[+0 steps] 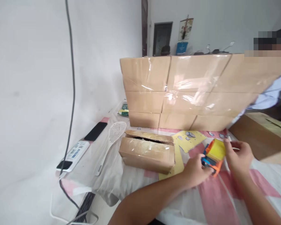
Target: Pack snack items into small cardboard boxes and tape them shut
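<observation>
Both hands hold the tape roller [213, 156], right of the small box [147, 153]. Left hand [196, 171] fingers curl around its handle; right hand [239, 156] fingers pinch the tape end. Pull slow and straight.

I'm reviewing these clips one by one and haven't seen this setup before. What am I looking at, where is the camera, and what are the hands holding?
There is no machine here: a person wears a camera on the head, looking forward and down at their own bare hands. The left hand and right hand both grip an orange tape dispenser. In front lies a small box with its flap ajar, a white ladle beside it, and taped boxes stacked behind. Yellow sheets lie on the pink-and-white cloth. Another person's sleeve shows at right.
</observation>
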Action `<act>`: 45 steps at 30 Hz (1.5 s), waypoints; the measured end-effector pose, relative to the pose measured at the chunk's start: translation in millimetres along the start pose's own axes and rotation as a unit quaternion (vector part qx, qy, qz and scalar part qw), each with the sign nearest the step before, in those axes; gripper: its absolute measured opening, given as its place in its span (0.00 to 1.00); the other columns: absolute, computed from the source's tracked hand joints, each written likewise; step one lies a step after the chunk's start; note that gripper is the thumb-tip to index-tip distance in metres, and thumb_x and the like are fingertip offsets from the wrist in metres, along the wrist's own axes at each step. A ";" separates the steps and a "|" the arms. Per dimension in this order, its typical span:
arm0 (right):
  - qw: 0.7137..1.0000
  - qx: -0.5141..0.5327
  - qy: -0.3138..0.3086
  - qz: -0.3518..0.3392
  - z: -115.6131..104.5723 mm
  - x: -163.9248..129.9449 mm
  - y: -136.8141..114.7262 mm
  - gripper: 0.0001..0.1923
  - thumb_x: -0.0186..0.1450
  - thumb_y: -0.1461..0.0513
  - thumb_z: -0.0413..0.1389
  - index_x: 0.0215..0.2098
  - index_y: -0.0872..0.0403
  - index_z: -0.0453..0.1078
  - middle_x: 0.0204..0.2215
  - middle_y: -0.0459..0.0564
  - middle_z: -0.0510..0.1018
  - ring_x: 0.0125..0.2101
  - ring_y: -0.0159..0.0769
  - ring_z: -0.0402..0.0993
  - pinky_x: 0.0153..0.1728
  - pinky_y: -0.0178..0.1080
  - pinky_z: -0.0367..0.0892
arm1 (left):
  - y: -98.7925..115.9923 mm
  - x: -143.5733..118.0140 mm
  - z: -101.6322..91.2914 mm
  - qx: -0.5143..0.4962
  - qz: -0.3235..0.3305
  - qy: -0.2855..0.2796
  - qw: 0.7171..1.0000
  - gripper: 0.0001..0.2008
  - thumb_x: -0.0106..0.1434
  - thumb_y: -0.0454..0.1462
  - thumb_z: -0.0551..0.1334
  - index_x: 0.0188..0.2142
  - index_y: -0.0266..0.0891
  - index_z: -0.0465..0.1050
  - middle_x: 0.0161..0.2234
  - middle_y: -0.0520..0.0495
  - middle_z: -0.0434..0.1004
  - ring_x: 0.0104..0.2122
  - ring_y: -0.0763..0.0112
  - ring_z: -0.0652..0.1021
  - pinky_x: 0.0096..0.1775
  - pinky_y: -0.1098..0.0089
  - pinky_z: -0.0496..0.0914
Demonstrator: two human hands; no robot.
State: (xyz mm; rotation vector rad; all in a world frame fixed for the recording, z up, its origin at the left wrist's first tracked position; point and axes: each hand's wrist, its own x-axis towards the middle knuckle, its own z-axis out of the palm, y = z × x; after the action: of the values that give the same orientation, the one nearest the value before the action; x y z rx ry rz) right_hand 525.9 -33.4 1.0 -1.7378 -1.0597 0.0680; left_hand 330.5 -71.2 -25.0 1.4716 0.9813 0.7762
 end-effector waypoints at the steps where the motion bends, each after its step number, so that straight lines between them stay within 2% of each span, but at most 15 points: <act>1: 0.999 -0.031 -0.004 0.011 -2.5 -5.1 -2.0 0.22 0.61 0.41 0.57 0.28 0.49 0.66 0.30 0.55 0.76 0.33 0.52 0.74 0.36 0.51 0.68 | -1.6 1.0 0.9 0.001 -0.011 0.011 1.000 0.25 0.58 0.39 0.67 0.55 0.42 0.71 0.25 0.53 0.77 0.23 0.70 0.76 0.32 0.70 0.70; 5: 0.991 0.040 -0.120 0.045 -2.6 -26.0 1.6 0.29 0.63 0.38 0.52 0.22 0.52 0.65 0.18 0.47 0.69 0.22 0.39 0.68 0.23 0.40 0.62 | -9.8 4.9 10.6 0.000 -0.026 0.018 0.999 0.20 0.63 0.38 0.62 0.55 0.40 0.64 0.21 0.57 0.72 0.19 0.72 0.72 0.29 0.72 0.67; 10: 0.949 0.216 -0.216 0.080 9.9 -37.8 4.4 0.28 0.61 0.38 0.58 0.37 0.55 0.72 0.29 0.52 0.81 0.29 0.42 0.77 0.30 0.40 0.73 | -10.5 0.8 16.4 0.011 -0.032 0.009 0.999 0.17 0.66 0.38 0.61 0.53 0.41 0.62 0.21 0.59 0.71 0.19 0.73 0.72 0.27 0.73 0.64; 17: 0.953 0.219 -0.192 0.081 11.3 -40.7 4.3 0.30 0.63 0.37 0.55 0.43 0.54 0.71 0.37 0.56 0.83 0.32 0.44 0.80 0.31 0.40 0.76 | 15.5 -6.6 1.9 0.052 -0.091 -0.049 0.993 0.34 0.65 0.39 0.61 0.67 0.32 0.51 0.20 0.55 0.74 0.16 0.71 0.72 0.23 0.72 0.64; 20: 0.952 0.235 -0.165 0.109 11.5 -40.3 6.6 0.29 0.61 0.38 0.59 0.42 0.54 0.73 0.34 0.54 0.83 0.30 0.42 0.79 0.29 0.39 0.75 | 42.9 -50.4 -13.9 0.049 -0.083 -0.076 0.992 0.34 0.66 0.43 0.60 0.68 0.34 0.53 0.24 0.51 0.79 0.22 0.68 0.77 0.26 0.72 0.68; 21: 0.949 0.242 -0.159 0.122 11.9 -39.9 7.0 0.29 0.61 0.39 0.60 0.42 0.54 0.74 0.34 0.53 0.82 0.30 0.41 0.79 0.29 0.39 0.75 | 53.6 -73.6 -21.9 0.049 -0.036 -0.071 0.996 0.30 0.66 0.44 0.59 0.65 0.37 0.61 0.27 0.49 0.81 0.25 0.67 0.78 0.29 0.71 0.70; 24: 0.947 0.242 -0.158 0.137 13.5 -38.6 6.6 0.28 0.58 0.40 0.63 0.42 0.54 0.75 0.35 0.54 0.83 0.32 0.42 0.80 0.30 0.38 0.75 | 84.1 -148.9 -65.5 0.064 0.035 0.000 0.997 0.14 0.65 0.49 0.59 0.38 0.46 0.79 0.24 0.48 0.79 0.23 0.66 0.75 0.27 0.68 0.70; 26: 0.950 0.234 -0.153 0.139 14.2 -38.4 5.6 0.28 0.57 0.40 0.64 0.42 0.54 0.75 0.36 0.54 0.82 0.32 0.43 0.80 0.31 0.39 0.76 | 98.2 -181.1 -120.5 0.129 0.049 0.203 0.969 0.14 0.62 0.51 0.61 0.26 0.50 0.75 0.17 0.51 0.72 0.19 0.67 0.70 0.21 0.67 0.66; 28: 0.951 0.226 -0.152 0.144 14.5 -38.4 4.3 0.28 0.57 0.40 0.64 0.43 0.53 0.75 0.37 0.53 0.82 0.32 0.43 0.79 0.32 0.39 0.76 | 102.0 -183.2 -195.4 0.227 0.024 0.451 0.863 0.10 0.62 0.47 0.62 0.29 0.48 0.75 0.19 0.56 0.72 0.20 0.71 0.69 0.24 0.70 0.67; 29: 0.954 0.217 -0.148 0.147 14.6 -38.4 3.8 0.28 0.57 0.40 0.64 0.42 0.53 0.75 0.36 0.53 0.82 0.32 0.43 0.79 0.32 0.39 0.75 | 98.9 -173.0 -236.2 0.289 -0.013 0.541 0.790 0.10 0.64 0.46 0.60 0.35 0.46 0.77 0.23 0.57 0.75 0.24 0.72 0.72 0.30 0.71 0.70; 30: 0.956 0.205 -0.145 0.150 14.8 -38.4 3.2 0.27 0.57 0.41 0.64 0.42 0.53 0.75 0.35 0.53 0.82 0.32 0.43 0.79 0.32 0.40 0.75 | 92.4 -157.4 -276.3 0.340 -0.064 0.572 0.744 0.13 0.67 0.46 0.58 0.42 0.42 0.76 0.28 0.57 0.79 0.28 0.74 0.74 0.35 0.72 0.72; 33: 0.964 0.176 -0.130 0.153 15.1 -37.7 2.3 0.25 0.56 0.41 0.63 0.39 0.51 0.75 0.32 0.52 0.80 0.30 0.43 0.77 0.31 0.42 0.75 | 56.7 -100.5 -372.7 0.419 -0.216 0.522 0.711 0.14 0.68 0.39 0.60 0.49 0.33 0.75 0.43 0.45 0.82 0.43 0.67 0.79 0.46 0.65 0.73; 35: 0.964 0.173 -0.131 0.156 15.3 -36.9 2.2 0.23 0.56 0.41 0.63 0.37 0.49 0.74 0.31 0.52 0.79 0.29 0.45 0.77 0.31 0.45 0.75 | 27.0 -72.0 -409.1 0.433 -0.278 0.499 0.697 0.15 0.66 0.39 0.64 0.48 0.30 0.75 0.47 0.38 0.80 0.47 0.59 0.79 0.48 0.58 0.74; 40: 0.967 0.145 -0.109 0.176 16.2 -35.7 4.8 0.19 0.56 0.41 0.63 0.34 0.45 0.75 0.31 0.54 0.77 0.29 0.47 0.75 0.30 0.49 0.72 | -33.7 -49.7 -437.1 0.475 -0.341 0.445 0.678 0.18 0.69 0.43 0.63 0.53 0.36 0.72 0.52 0.40 0.75 0.49 0.60 0.78 0.50 0.54 0.75; 45: 0.978 0.089 -0.095 0.160 15.6 -34.6 7.1 0.17 0.59 0.42 0.59 0.33 0.44 0.73 0.29 0.52 0.75 0.29 0.48 0.73 0.35 0.54 0.69 | -66.3 -52.1 -444.8 0.511 -0.340 0.448 0.650 0.19 0.69 0.43 0.63 0.55 0.36 0.71 0.54 0.39 0.74 0.50 0.59 0.77 0.50 0.54 0.76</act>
State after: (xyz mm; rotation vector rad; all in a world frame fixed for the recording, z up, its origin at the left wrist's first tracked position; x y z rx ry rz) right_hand 501.4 -45.6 -26.2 -1.7474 -0.8695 0.5255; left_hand -97.5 76.3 -27.6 1.3031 2.8999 0.2842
